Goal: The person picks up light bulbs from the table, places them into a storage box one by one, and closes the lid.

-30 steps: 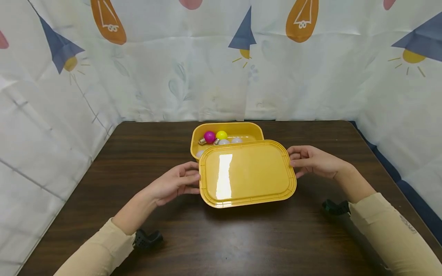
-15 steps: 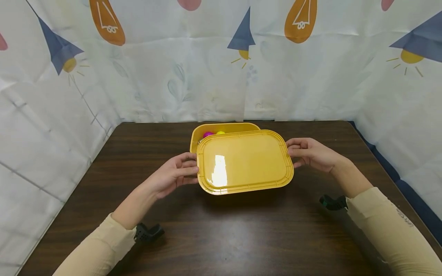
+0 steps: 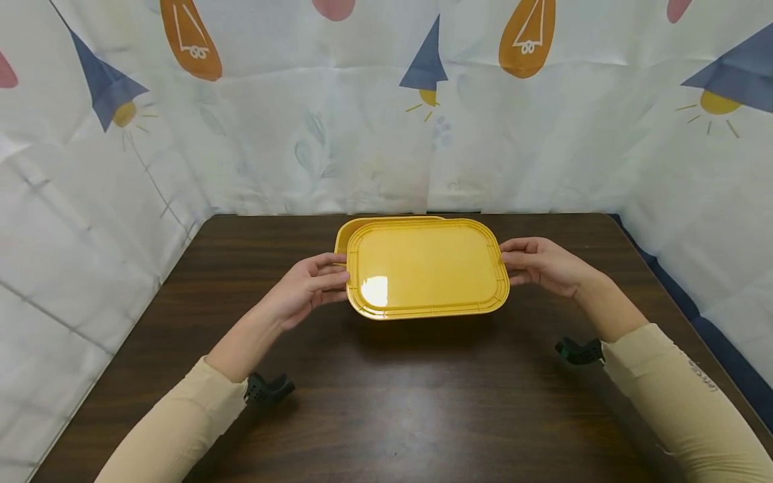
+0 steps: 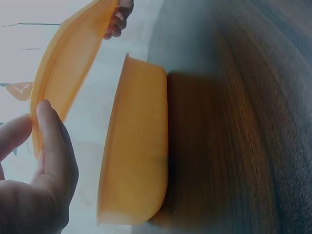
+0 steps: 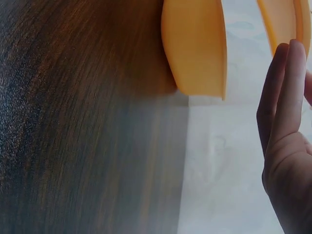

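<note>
Between my two hands is a yellow plastic lid (image 3: 429,265), raised above the table and apart from the box in the left wrist view. My left hand (image 3: 308,288) pinches its left edge between thumb and fingers. At the opposite end my right hand (image 3: 543,265) grips the right edge the same way. Behind and below the lid stands a yellow box (image 3: 343,235); in the head view only its back left rim shows. Its side wall (image 4: 134,141) fills the middle of the left wrist view. Whatever lies in the box is hidden by the lid.
The box stands on a dark brown wooden table (image 3: 410,402), near its far edge. A white patterned curtain (image 3: 374,147) hangs right behind it. Dark wrist devices (image 3: 268,389) sit at both sleeve cuffs, low over the tabletop.
Both hands have carried the lid away from me, over the box, and levelled it a little. The purple, yellow and white bulbs in the box, visible earlier, are now covered from view.
</note>
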Tool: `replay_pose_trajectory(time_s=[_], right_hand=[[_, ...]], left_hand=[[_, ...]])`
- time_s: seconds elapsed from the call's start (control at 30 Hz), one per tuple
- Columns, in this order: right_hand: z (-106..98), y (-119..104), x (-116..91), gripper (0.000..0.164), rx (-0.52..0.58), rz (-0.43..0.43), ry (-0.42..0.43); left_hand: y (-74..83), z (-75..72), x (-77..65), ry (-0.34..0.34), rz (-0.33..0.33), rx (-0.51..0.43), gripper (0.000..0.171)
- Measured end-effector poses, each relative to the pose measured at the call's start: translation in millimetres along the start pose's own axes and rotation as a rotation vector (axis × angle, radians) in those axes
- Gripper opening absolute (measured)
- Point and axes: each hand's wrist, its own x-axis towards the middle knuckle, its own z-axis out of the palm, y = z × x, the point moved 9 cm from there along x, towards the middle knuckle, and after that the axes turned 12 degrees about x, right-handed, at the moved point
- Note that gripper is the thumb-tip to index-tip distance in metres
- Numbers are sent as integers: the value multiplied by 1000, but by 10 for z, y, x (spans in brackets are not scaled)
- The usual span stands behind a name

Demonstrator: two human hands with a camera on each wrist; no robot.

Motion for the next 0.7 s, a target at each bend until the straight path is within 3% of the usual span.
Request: replay_pose_trajectory(time_s=[0.43, 0.7], right_hand=[[-108, -12, 82, 26, -24, 20, 119], [-105, -17, 120, 33, -35, 27, 114]], left_hand=[[-18, -83, 131, -2, -29, 14, 47], [18, -159, 197, -1, -24, 39, 49]])
